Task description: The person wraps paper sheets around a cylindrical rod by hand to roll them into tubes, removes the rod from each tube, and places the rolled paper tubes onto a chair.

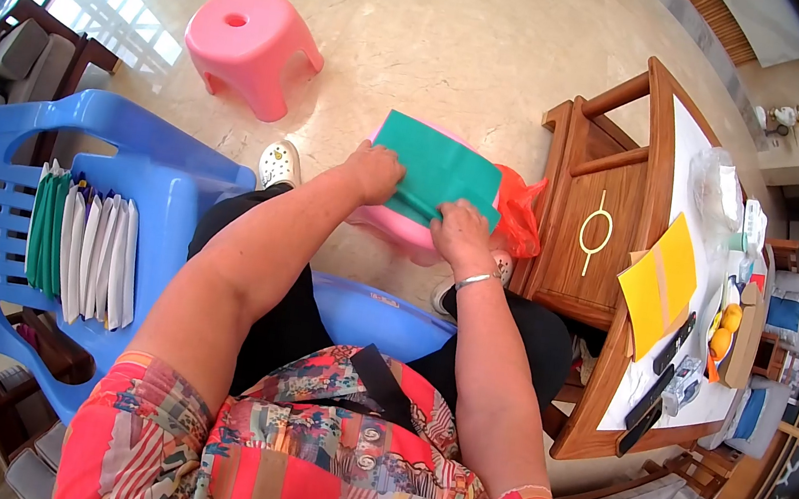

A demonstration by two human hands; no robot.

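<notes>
A flat green sheet [436, 165] lies over a pink stool [400, 229] in front of me, with its near edge looking folded up in a narrow strip. My left hand [376, 173] grips the sheet at its left side, fingers curled over it. At the near right edge, my right hand [464, 230] is closed on the strip, and a bracelet sits on that wrist. Whether the sheet is paper or cloth I cannot tell. Beside its right edge hangs a red plastic bag [522, 215].
On a blue plastic chair [146, 141] to my left stand several folded green pieces [49, 229] and white pieces [101, 256]. Another pink stool [251, 38] is farther off. The wooden table [595, 376] at right bears a yellow envelope [659, 287], remotes [646, 408] and oranges [724, 333].
</notes>
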